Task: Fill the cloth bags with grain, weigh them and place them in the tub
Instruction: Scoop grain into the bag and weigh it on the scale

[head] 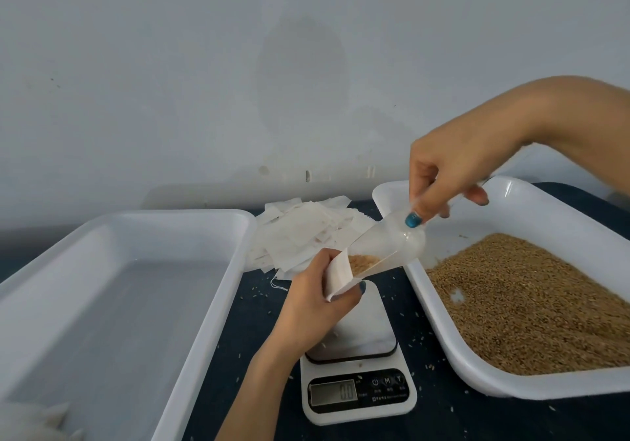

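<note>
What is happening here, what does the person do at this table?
A person is filling a small cloth bag with grain. The left hand holds the bag open above the scale; the right hand tips a clear scoop into it. The right tub holds the grain. Nothing sits on the scale yet, and empty bags lie piled behind it.

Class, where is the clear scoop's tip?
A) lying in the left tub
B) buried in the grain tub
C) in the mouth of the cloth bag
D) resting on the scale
C: the tip of the scoop sits in the cloth bag that the left hand holds.
</note>
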A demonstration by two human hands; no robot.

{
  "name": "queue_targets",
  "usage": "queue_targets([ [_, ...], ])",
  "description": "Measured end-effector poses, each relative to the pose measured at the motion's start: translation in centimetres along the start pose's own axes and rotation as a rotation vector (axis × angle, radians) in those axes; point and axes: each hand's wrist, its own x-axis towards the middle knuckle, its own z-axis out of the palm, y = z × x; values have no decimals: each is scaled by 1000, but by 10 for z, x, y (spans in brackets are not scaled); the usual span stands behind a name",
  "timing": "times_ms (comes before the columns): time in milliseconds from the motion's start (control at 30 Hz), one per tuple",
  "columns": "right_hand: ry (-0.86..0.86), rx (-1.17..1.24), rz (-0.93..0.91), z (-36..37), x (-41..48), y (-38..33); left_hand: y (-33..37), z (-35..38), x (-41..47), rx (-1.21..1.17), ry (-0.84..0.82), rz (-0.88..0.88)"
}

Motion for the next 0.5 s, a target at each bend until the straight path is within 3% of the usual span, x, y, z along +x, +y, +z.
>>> queue_targets([
  [267,-10,138,-67,16,2,20,1,-1,-1,-36,-29,-30],
  [500,77,555,-177,84,12,71,8,-5,-1,-110,-51,-7],
])
